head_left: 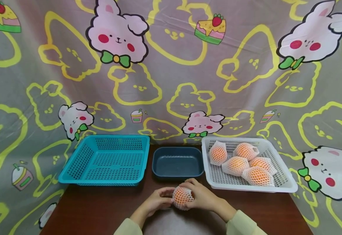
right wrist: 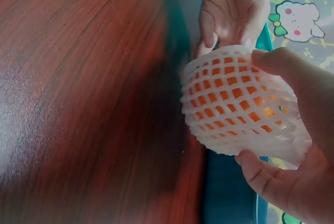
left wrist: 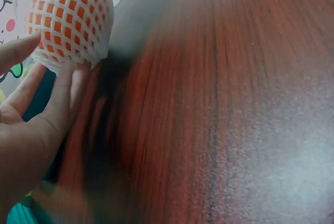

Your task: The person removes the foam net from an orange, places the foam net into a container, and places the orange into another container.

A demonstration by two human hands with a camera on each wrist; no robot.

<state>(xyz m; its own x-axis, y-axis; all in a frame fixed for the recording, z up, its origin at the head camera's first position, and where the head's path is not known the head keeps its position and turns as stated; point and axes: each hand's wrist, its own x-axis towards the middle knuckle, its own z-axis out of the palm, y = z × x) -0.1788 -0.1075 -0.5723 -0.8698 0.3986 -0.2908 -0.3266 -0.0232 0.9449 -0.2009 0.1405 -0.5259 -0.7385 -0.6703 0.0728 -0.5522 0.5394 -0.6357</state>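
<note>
Just in front of me, above the table, is an orange [head_left: 183, 197] wrapped in a white foam net. My right hand [head_left: 201, 196] grips it from the right, and in the right wrist view its thumb and fingers [right wrist: 274, 182] press on the net. From the other side, my left hand [head_left: 156, 202] holds the netted end with its fingertips. In the left wrist view the left fingers [left wrist: 62, 91] lie against the lower side of the orange [left wrist: 70, 18]. Several more netted oranges [head_left: 235, 165] lie in the white basket [head_left: 218, 182] at the right.
A turquoise basket [head_left: 115, 163] stands at the back left. Between the two baskets sits a dark blue tray [head_left: 177, 164]. All stand on a dark reddish wooden table [head_left: 100, 209], with a patterned cloth [head_left: 165, 78] hanging behind.
</note>
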